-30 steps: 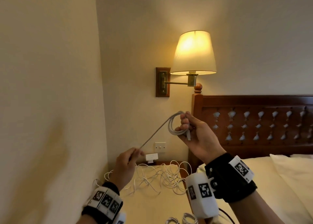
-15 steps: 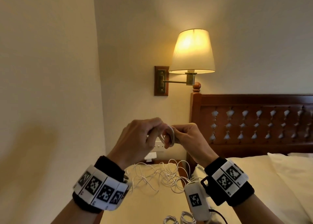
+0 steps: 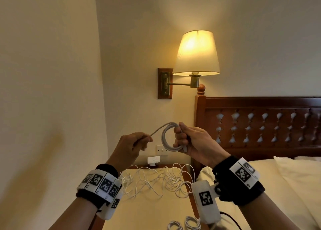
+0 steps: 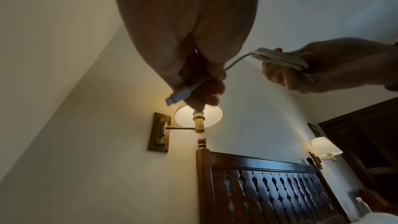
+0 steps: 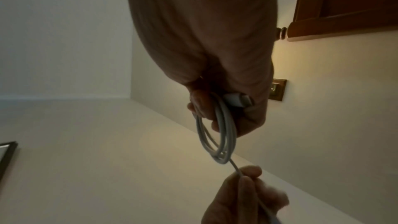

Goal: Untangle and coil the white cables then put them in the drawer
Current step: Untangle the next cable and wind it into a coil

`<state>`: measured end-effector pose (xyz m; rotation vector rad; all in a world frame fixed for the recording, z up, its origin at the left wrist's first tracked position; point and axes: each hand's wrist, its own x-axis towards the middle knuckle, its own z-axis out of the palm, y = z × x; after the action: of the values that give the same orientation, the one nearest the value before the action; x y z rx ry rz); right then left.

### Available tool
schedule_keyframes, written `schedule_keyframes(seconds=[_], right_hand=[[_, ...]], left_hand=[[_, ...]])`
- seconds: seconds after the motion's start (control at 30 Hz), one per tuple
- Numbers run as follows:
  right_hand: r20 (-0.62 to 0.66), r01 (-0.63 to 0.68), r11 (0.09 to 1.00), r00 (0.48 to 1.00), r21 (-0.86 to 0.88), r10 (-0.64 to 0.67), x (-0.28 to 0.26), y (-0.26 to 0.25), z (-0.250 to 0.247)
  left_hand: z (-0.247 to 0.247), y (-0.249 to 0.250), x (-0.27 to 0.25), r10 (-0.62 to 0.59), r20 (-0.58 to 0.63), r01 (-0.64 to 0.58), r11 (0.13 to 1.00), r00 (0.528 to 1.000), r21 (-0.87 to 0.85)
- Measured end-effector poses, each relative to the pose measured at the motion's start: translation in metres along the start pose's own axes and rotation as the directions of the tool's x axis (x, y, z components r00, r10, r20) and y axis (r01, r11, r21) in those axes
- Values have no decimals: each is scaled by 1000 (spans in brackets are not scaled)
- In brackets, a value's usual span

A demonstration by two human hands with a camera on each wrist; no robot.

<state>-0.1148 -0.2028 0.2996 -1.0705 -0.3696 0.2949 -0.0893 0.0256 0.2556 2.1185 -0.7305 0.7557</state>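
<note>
A person's right hand (image 3: 196, 142) grips a coil of white cable (image 3: 169, 137) at chest height, fingers curled through the loops and thumb clamped on top, with 1 connector (image 5: 238, 100) pinned against the palm. The left hand (image 3: 132, 146), just beside it, pinches the cable's free tail (image 3: 157, 130) between thumb and fingers; the wrist view shows the other connector (image 4: 177, 95) poking out below that pinch. The tail runs short and nearly straight from the left hand up and across to the top of the coil, so the loops stand upright, their opening facing the left hand. Judging by how little slack is left, 1 last wrap should finish this cable, and the left hand, the one holding the loose end, is the one placed to carry it over the coil toward the right thumb. Below both hands, a tangle of thinner white cables (image 3: 156, 181) sprawls across the bedside table (image 3: 147, 212), and 2 small finished coils (image 3: 184, 225) lie at its near edge, under the right wrist. No drawer is visible in any view.
</note>
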Motion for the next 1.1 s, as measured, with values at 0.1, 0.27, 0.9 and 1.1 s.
schedule_keyframes(seconds=[0.1,0.27,0.9,1.1], right_hand=[[-29,-21,999,999,28,21,4,3,3],[-21,-28,993,999,113,31,10,3,7],[-110,-24,992,994,-123,11,21,7,13],[-155,78,960,980,-269,-123,28,10,15]], left_hand=[[6,-2,-2,-12,-45,14,999,999,45],[6,13,11,-278,-171,241,948,945,-210],[23,65,27,-649,295,531,199,701,-824],[21,71,20,-509,136,497,688,850,-528]])
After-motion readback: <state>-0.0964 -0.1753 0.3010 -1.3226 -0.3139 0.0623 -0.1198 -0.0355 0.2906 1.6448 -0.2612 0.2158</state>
